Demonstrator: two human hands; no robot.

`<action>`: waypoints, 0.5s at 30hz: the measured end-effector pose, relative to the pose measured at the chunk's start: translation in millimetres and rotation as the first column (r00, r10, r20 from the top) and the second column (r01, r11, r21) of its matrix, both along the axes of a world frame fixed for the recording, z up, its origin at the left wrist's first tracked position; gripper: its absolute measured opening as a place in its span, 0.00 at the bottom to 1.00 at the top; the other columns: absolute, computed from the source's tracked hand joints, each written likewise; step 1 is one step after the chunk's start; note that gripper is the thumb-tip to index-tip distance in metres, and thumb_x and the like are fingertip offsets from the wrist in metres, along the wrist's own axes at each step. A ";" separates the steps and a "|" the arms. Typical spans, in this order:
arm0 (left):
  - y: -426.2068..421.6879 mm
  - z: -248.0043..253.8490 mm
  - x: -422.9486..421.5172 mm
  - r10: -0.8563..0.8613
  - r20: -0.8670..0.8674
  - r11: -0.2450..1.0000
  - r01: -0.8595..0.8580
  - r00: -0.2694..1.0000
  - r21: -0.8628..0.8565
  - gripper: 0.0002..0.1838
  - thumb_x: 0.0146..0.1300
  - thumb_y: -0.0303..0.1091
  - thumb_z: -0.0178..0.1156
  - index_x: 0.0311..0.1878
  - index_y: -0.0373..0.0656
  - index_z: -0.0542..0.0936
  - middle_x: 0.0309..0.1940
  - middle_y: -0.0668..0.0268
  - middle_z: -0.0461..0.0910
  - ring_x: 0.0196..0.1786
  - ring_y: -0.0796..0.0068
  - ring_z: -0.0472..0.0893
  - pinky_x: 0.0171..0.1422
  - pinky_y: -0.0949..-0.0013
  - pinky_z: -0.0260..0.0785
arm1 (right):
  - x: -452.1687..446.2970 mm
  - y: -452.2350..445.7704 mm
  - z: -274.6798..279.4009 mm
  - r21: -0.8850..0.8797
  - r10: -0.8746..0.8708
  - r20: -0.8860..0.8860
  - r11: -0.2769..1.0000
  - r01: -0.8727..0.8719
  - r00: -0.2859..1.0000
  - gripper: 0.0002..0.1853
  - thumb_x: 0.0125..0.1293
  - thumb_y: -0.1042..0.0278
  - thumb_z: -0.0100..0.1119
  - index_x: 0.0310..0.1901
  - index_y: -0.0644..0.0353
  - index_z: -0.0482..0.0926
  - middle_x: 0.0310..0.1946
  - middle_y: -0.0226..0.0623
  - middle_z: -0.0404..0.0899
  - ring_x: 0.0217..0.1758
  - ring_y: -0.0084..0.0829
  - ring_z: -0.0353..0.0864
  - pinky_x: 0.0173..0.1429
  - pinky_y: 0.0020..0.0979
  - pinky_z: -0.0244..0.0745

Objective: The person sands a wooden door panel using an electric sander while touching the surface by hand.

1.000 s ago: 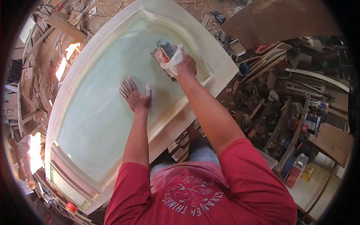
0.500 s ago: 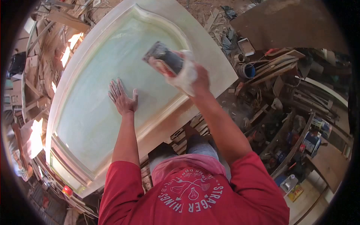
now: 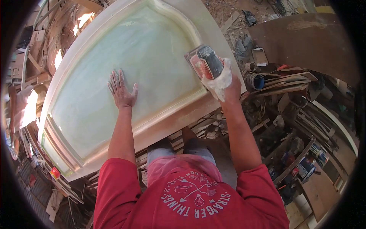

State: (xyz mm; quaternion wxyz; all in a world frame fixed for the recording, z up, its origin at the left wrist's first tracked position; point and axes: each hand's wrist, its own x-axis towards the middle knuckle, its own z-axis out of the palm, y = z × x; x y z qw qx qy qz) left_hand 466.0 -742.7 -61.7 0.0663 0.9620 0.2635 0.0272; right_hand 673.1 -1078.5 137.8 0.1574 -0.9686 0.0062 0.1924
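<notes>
A large pale panel (image 3: pixel 152 89) with a greenish recessed middle and raised curved moulding lies in front of me. My left hand (image 3: pixel 123 93) rests flat on its recessed surface, fingers spread and dusty with white powder. My right hand (image 3: pixel 225 82), coated or wrapped in something white, grips a black and red sanding block (image 3: pixel 207 63). The block is over the right-hand moulding of the panel; whether it touches the surface is hard to tell. Part of the right hand's fingers is hidden behind the block.
To the right, a brown board (image 3: pixel 305 45) lies near a bucket with a blue inside (image 3: pixel 256 81) and stacked wood strips (image 3: pixel 286 83). Scraps cover the ground around the panel. A red and yellow object (image 3: pixel 55 173) sits beyond the panel's lower left corner.
My right hand has carried the sanding block rightward and slightly down, from over the recessed middle to the right-hand moulding. My left hand stays spread on the panel, and the view has shifted.
</notes>
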 end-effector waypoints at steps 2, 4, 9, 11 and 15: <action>0.1 -0.4 -1.8 -0.004 0.017 1.000 0.004 1.000 0.001 0.61 0.68 0.61 0.72 0.96 0.59 0.49 0.97 0.57 0.46 0.97 0.51 0.44 0.99 0.40 0.32 | 20.7 12.5 -2.1 -0.001 0.026 0.010 1.000 -0.026 1.000 0.40 0.66 0.31 0.72 0.69 0.53 0.76 0.51 0.59 0.92 0.57 0.64 0.92 0.63 0.59 0.85; 1.7 -0.4 -2.8 -0.005 0.032 1.000 0.005 0.999 -0.003 0.60 0.67 0.61 0.71 0.96 0.59 0.50 0.97 0.57 0.46 0.97 0.51 0.44 0.99 0.40 0.33 | 48.9 29.3 -2.2 0.028 0.028 0.060 0.999 -0.030 0.998 0.43 0.66 0.27 0.71 0.70 0.54 0.76 0.54 0.61 0.91 0.59 0.63 0.92 0.65 0.58 0.85; 2.6 -4.6 -4.4 -0.012 0.056 1.000 0.012 0.998 0.004 0.60 0.67 0.61 0.71 0.96 0.60 0.51 0.96 0.57 0.47 0.97 0.51 0.45 0.99 0.39 0.34 | 132.2 73.3 -11.0 0.072 0.097 0.091 0.992 -0.104 0.991 0.51 0.59 0.29 0.77 0.74 0.59 0.75 0.59 0.63 0.90 0.64 0.62 0.91 0.69 0.53 0.86; 3.3 -5.6 -4.1 -0.010 0.065 1.000 0.010 0.998 0.003 0.60 0.67 0.61 0.71 0.96 0.61 0.51 0.96 0.58 0.47 0.97 0.51 0.46 0.99 0.39 0.34 | 171.9 84.3 -37.7 0.122 0.135 0.149 0.981 -0.154 0.980 0.52 0.55 0.36 0.82 0.75 0.60 0.74 0.56 0.65 0.91 0.60 0.63 0.92 0.66 0.53 0.87; 4.3 -8.3 -6.2 -0.003 0.080 1.000 0.003 0.997 -0.001 0.59 0.67 0.62 0.71 0.96 0.62 0.52 0.96 0.59 0.47 0.97 0.52 0.46 0.99 0.40 0.34 | 190.4 89.2 -45.3 0.105 0.207 0.186 0.968 -0.229 0.961 0.52 0.55 0.37 0.82 0.76 0.59 0.74 0.56 0.65 0.91 0.60 0.63 0.92 0.66 0.53 0.87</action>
